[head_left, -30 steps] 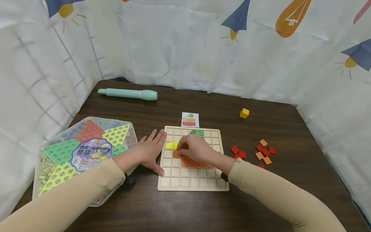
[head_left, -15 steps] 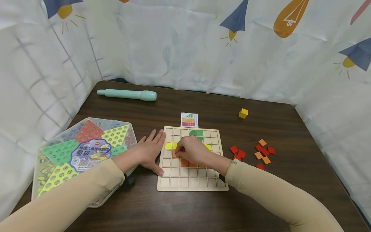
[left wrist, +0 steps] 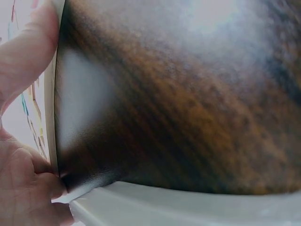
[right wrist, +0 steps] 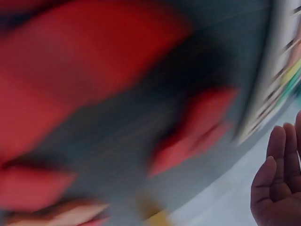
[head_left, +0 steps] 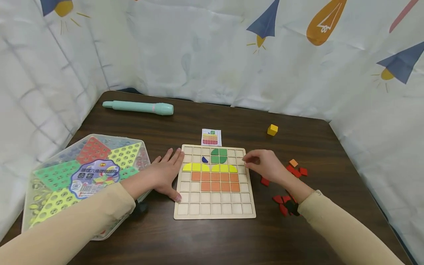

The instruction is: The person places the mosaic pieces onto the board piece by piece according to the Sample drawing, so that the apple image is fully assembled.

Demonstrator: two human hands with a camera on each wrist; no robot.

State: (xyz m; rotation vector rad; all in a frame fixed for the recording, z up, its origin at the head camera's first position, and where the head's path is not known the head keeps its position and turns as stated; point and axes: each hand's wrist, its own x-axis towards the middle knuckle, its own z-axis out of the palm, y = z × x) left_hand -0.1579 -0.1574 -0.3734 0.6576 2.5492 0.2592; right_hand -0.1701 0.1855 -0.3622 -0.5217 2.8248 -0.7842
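Note:
My left hand (head_left: 165, 176) lies spread along the left edge of a wooden grid board (head_left: 194, 209), fingers and thumb touching its rim. The board bears orange squares (head_left: 215, 186) in two rows, yellow pieces (head_left: 224, 168) above them, green pieces (head_left: 219, 156) near the top and a small blue piece (head_left: 204, 159). My right hand (head_left: 266, 165) is over the board's right edge, fingers loosely bent, with nothing seen between them. In the right wrist view its fingers (right wrist: 277, 155) look relaxed, and the red pieces (right wrist: 197, 127) are blurred.
Red pieces (head_left: 279, 199) and a loose orange square (head_left: 293, 163) lie at right, partly under my right arm. A pattern card (head_left: 211, 137) touches the board's far side. A yellow cube (head_left: 272, 130), a mint-green tube (head_left: 138, 107) and a clear-lidded box (head_left: 96, 184) surround it.
My right hand has left the orange square at the left of the upper orange row and moved right to the board's edge. The left hand stays in place; the view shifts slightly.

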